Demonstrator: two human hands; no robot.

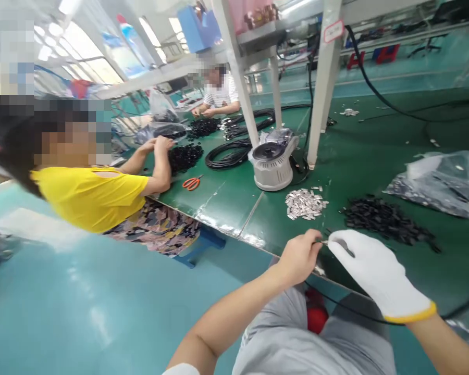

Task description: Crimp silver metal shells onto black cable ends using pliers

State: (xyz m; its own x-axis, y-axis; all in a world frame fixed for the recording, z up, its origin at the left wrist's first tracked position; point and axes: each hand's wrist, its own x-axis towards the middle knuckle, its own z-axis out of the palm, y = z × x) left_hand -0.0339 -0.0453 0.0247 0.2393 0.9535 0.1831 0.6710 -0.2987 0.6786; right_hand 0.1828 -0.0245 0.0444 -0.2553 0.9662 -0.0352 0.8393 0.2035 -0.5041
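My left hand [299,255] is bare and pinched shut on the end of a thin black cable [347,308] at the green table's near edge [258,240]. My right hand [375,273] wears a white glove with a yellow cuff. Its fingers curl around a small dark part that meets the cable end between both hands. The cable trails down across my lap. A pile of small black parts [383,219] lies just beyond my right hand. A heap of small silver metal pieces [305,203] lies beyond my left hand.
A grey tape dispenser [272,164] stands by a white post [322,99]. Coiled black cables [229,153], orange scissors [191,182] and a plastic bag [441,182] lie on the table. A person in yellow [94,198] and another in stripes [219,96] work on the left.
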